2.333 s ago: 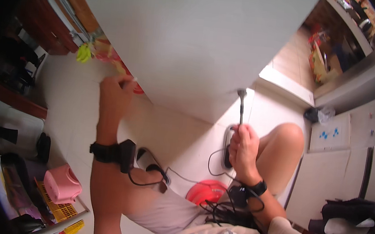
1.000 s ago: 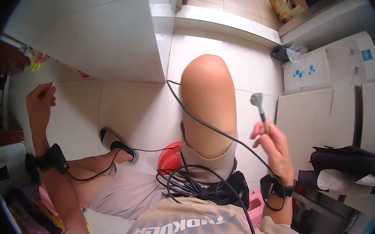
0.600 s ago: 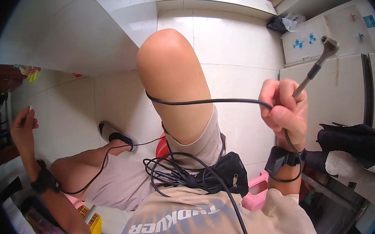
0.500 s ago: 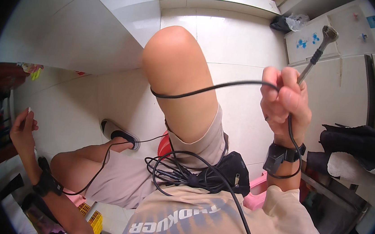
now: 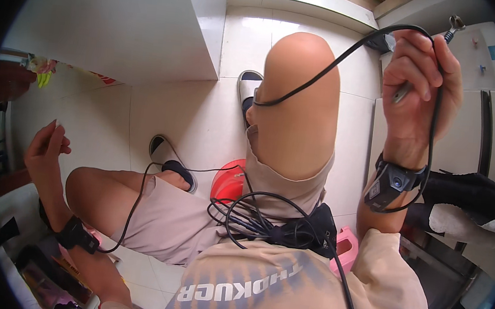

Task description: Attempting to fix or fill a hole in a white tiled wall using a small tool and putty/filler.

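Note:
My right hand [image 5: 411, 116] is raised at the upper right, fingers curled round a slim metal tool [image 5: 401, 93]. The tool's rounded head and black ribbed band show beyond my fingers; its exact kind is unclear. A black cable [image 5: 352, 54] arcs from my right knee to this hand and runs down my palm towards a black box-like wrist device [image 5: 393, 183]. On the left, my left hand [image 5: 47, 150] is closed, with thumb and finger pinched at a small pale tip I cannot identify. Another black wrist device [image 5: 76, 234] sits on that arm.
Coiled black cable [image 5: 264, 230] and a black pouch lie on my lap. Beneath me are a red plastic thing [image 5: 229, 179] and a pink plastic piece [image 5: 344, 247]. A grey-white cabinet [image 5: 135, 24] stands at the left, a white appliance [image 5: 480, 58] and black cloth [image 5: 470, 197] at the right.
My right hand has moved up and to the right with the tool, turning its palm into view. My bent right knee appears farther right, and a slippered foot now shows beside it.

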